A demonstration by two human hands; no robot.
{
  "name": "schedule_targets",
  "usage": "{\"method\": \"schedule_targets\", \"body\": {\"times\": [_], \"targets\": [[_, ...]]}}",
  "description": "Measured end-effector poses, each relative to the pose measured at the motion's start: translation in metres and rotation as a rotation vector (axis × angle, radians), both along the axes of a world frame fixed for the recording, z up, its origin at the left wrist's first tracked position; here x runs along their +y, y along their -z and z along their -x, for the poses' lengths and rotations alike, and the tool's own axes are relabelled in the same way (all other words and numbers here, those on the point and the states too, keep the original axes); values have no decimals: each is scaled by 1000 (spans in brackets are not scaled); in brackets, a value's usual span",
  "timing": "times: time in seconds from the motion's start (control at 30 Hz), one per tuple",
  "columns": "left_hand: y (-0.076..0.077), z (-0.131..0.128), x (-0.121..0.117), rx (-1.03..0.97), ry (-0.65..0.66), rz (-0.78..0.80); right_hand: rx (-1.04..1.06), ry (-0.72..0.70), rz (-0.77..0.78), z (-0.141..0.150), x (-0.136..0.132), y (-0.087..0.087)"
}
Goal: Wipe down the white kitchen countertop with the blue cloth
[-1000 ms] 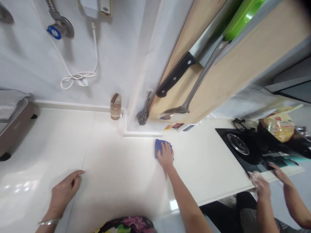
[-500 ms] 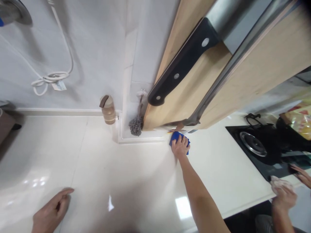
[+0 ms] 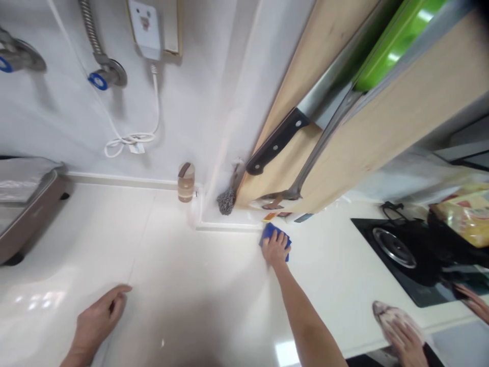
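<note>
A blue cloth point(image 3: 269, 233) lies on the white countertop point(image 3: 225, 270), close to the raised ledge under the wooden cabinet side. Pressing on it with the fingers over its top is my right hand point(image 3: 276, 247). My left hand point(image 3: 100, 313) hovers at or rests on the counter at the lower left; whether it touches cannot be seen. Its fingers are loosely curled together, the index finger somewhat straighter, and nothing shows in them. A steel-wool scrubber point(image 3: 226, 202) hangs on the wall corner, left of the cabinet panel.
A knife point(image 3: 277, 142) and a ladle point(image 3: 309, 163) hang on the wooden panel point(image 3: 374, 148). A brownish bottle point(image 3: 186, 182) stands by the wall, a brown appliance point(image 3: 30, 214) at left. Right, a co-worker's hand point(image 3: 408, 344) presses a pale cloth point(image 3: 395, 316) near the black stove point(image 3: 405, 260).
My view has shifted, showing more of the wall and appliance at left. My right hand and the blue cloth moved slightly nearer me along the counter. The co-worker's cloth slid left.
</note>
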State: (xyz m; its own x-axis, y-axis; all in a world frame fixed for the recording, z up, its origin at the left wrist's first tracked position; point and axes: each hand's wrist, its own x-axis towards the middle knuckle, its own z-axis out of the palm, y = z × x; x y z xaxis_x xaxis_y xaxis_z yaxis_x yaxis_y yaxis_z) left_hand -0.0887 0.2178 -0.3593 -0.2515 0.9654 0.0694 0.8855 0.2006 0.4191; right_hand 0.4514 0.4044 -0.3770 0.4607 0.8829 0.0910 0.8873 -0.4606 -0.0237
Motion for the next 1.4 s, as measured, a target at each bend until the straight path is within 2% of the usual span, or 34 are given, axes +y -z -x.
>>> {"method": "schedule_targets", "body": {"times": [0.13,0.33,0.57,0.67,0.77,0.97,1.03,1.13,1.27,1.4], "targets": [[-8,-4,1,-15,20,74,-6,-58,67,42,-36,-2],[-12,-8,-2,-9,45,75,-6,-165,128,97,-76,-3],[-9,-6,-3,-36,75,5,4,-172,118,134,-80,-21],[-8,-5,-3,-67,84,-26,5,-223,105,162,-75,-27],[-7,-5,-3,-85,95,-30,9,-355,104,205,-73,-28],[-1,-2,-4,-78,110,-7,108,-787,79,291,-83,-22],[2,-1,-5,-83,116,0,145,-884,63,309,-79,-22],[6,0,-6,-86,123,-6,173,-936,30,324,-61,-22],[5,0,-8,-98,137,-46,174,-910,-14,332,-21,-24],[2,0,-9,-113,156,-77,169,-823,-5,339,12,-23]]}}
